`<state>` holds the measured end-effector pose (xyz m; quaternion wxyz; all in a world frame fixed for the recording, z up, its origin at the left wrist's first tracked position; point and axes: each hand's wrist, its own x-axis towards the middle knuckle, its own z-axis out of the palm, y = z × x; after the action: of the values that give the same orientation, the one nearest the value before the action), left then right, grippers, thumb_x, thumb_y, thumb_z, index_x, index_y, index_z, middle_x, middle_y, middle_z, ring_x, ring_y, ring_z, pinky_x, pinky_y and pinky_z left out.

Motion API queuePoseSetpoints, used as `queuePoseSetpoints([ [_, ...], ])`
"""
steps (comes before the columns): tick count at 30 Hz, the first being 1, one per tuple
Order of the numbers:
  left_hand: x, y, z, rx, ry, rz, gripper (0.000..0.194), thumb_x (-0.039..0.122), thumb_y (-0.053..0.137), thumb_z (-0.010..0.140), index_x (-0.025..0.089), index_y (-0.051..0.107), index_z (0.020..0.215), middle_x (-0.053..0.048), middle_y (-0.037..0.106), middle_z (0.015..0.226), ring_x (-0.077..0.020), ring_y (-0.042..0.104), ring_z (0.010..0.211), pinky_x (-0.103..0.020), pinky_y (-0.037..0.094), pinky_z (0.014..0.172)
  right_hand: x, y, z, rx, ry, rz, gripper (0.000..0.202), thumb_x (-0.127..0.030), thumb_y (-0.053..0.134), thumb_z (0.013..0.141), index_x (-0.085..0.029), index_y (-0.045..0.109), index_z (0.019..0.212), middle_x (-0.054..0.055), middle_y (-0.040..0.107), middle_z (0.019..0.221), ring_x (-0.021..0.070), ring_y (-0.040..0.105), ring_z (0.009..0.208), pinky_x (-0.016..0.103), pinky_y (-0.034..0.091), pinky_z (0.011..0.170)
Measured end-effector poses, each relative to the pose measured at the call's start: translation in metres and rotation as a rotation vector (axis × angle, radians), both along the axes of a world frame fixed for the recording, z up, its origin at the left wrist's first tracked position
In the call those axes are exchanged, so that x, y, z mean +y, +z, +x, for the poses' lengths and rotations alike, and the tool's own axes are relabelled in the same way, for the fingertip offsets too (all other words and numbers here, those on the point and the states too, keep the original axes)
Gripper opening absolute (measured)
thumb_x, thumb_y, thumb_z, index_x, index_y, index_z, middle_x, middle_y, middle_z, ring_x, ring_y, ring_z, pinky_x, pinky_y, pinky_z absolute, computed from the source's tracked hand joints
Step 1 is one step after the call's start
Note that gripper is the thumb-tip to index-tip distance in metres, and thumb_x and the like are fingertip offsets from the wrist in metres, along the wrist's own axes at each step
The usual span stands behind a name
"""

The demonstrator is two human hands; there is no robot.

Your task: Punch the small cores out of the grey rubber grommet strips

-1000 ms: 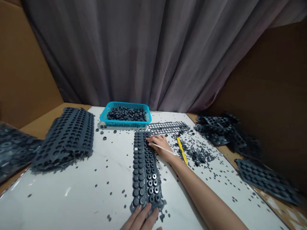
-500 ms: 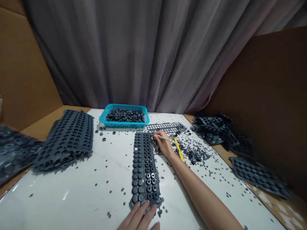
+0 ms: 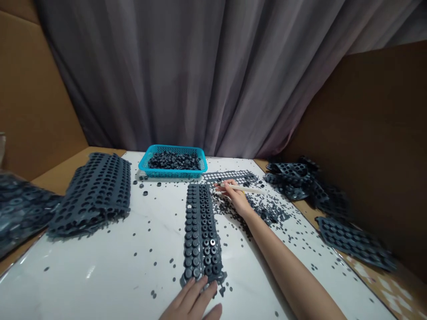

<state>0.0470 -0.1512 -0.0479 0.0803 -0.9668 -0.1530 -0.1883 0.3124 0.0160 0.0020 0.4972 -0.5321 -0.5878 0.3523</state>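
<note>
Two hands (image 3: 193,301) (image 3: 236,198), one basket (image 3: 173,174), one stick (image 3: 248,190)

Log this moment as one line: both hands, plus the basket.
left hand: on strip, near end | right hand: holding stick | basket: dark pieces inside

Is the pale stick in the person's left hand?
No, the right hand holds the pale stick, while the left hand rests at the near end of the dark studded strip.

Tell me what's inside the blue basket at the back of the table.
A heap of small dark pieces lies inside the blue basket. Only the top of the heap shows; the pieces underneath and the basket's floor are covered.
</note>
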Motion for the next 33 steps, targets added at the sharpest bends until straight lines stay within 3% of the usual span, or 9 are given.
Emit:
queuePoseSetpoints([
  [5, -0.002, 0.009, 0.002, 0.046, 0.004, 0.007, 0.039, 0.037, 0.054, 0.093, 0.022, 0.049, 0.129, -0.005, 0.055, 0.133, -0.0236, 0.053, 0.116, -0.032, 0.049, 0.09, -0.009, 0.016, 0.026, -0.114, -0.067, 0.004, 0.038, -0.06, 0.051, 0.081, -0.022, 0.053, 0.085, 0.003, 0.069, 0.08, 0.0202, 0.066, 0.078, 0.031, 0.049, 0.07],
  [9, -0.006, 0.018, 0.004, 0.064, 0.009, -0.02, 0.042, 0.048, 0.051, 0.093, 0.019, 0.055, 0.122, -0.01, 0.058, 0.128, -0.0283, 0.054, 0.114, -0.038, 0.049, 0.09, -0.02, 0.024, 0.037, -0.218, -0.158, 0.023, 0.036, -0.056, 0.058, 0.076, -0.02, 0.057, 0.079, 0.0, 0.059, 0.059, 0.0177, 0.057, 0.058, 0.027, 0.041, 0.055],
  [13, -0.008, 0.019, 0.001, 0.083, 0.004, -0.117, 0.054, 0.059, 0.041, 0.093, 0.018, 0.051, 0.128, -0.012, 0.051, 0.136, -0.0303, 0.048, 0.122, -0.041, 0.043, 0.098, -0.04, 0.028, 0.03, -0.291, -0.238, 0.021, 0.035, -0.053, 0.062, 0.073, -0.02, 0.055, 0.065, -0.003, 0.047, 0.046, 0.0145, 0.045, 0.044, 0.026, 0.032, 0.047],
  [16, -0.009, 0.022, -0.001, 0.124, -0.009, -0.193, 0.057, 0.058, 0.037, 0.094, 0.017, 0.046, 0.133, -0.014, 0.045, 0.14, -0.0329, 0.042, 0.127, -0.046, 0.04, 0.1, -0.065, 0.036, 0.009, -0.316, -0.299, 0.046, 0.037, -0.051, 0.056, 0.08, -0.02, 0.053, 0.062, -0.002, 0.048, 0.048, 0.0137, 0.043, 0.044, 0.026, 0.031, 0.047],
  [18, -0.009, 0.027, -0.001, 0.172, -0.022, -0.251, 0.06, 0.057, 0.04, 0.093, 0.015, 0.043, 0.135, -0.016, 0.042, 0.143, -0.0351, 0.04, 0.128, -0.048, 0.04, 0.1, -0.087, 0.039, -0.012, -0.28, -0.188, 0.043, 0.034, -0.049, 0.054, 0.084, -0.019, 0.059, 0.069, 0.0, 0.055, 0.056, 0.0138, 0.046, 0.047, 0.025, 0.034, 0.045],
  [22, -0.01, 0.034, 0.001, 0.277, -0.001, -0.328, 0.054, 0.035, 0.054, 0.089, 0.012, 0.042, 0.136, -0.018, 0.041, 0.142, -0.0371, 0.039, 0.128, -0.05, 0.037, 0.102, -0.131, 0.028, -0.054, -0.246, 0.203, 0.102, 0.019, -0.032, 0.054, 0.089, -0.018, 0.063, 0.079, 0.003, 0.066, 0.069, 0.0144, 0.06, 0.062, 0.024, 0.046, 0.055],
  [26, -0.012, 0.029, -0.001, 0.276, 0.006, -0.445, 0.071, 0.043, 0.057, 0.083, 0.012, 0.032, 0.142, -0.019, 0.042, 0.14, -0.0365, 0.034, 0.13, -0.051, 0.029, 0.108, -0.151, 0.009, -0.066, -0.365, 0.522, 0.515, 0.012, -0.022, 0.05, 0.088, -0.017, 0.059, 0.083, 0.004, 0.065, 0.065, 0.0131, 0.057, 0.057, 0.028, 0.045, 0.06],
  [28, -0.013, 0.028, -0.004, 0.278, 0.003, -0.482, 0.077, 0.049, 0.055, 0.081, 0.011, 0.029, 0.144, -0.019, 0.042, 0.139, -0.0371, 0.032, 0.13, -0.052, 0.026, 0.109, -0.151, 0.006, -0.064, -0.438, 0.579, 0.631, 0.01, -0.02, 0.049, 0.087, -0.017, 0.056, 0.081, 0.003, 0.062, 0.062, 0.0132, 0.054, 0.057, 0.03, 0.044, 0.063],
  [33, -0.014, 0.033, -0.005, 0.31, -0.001, -0.507, 0.08, 0.048, 0.055, 0.078, 0.009, 0.03, 0.143, -0.02, 0.043, 0.138, -0.0384, 0.033, 0.128, -0.052, 0.024, 0.109, -0.148, 0.002, -0.059, -0.534, 0.592, 0.703, 0.009, -0.015, 0.049, 0.087, -0.017, 0.053, 0.079, 0.003, 0.061, 0.064, 0.0134, 0.053, 0.061, 0.03, 0.041, 0.065],
])
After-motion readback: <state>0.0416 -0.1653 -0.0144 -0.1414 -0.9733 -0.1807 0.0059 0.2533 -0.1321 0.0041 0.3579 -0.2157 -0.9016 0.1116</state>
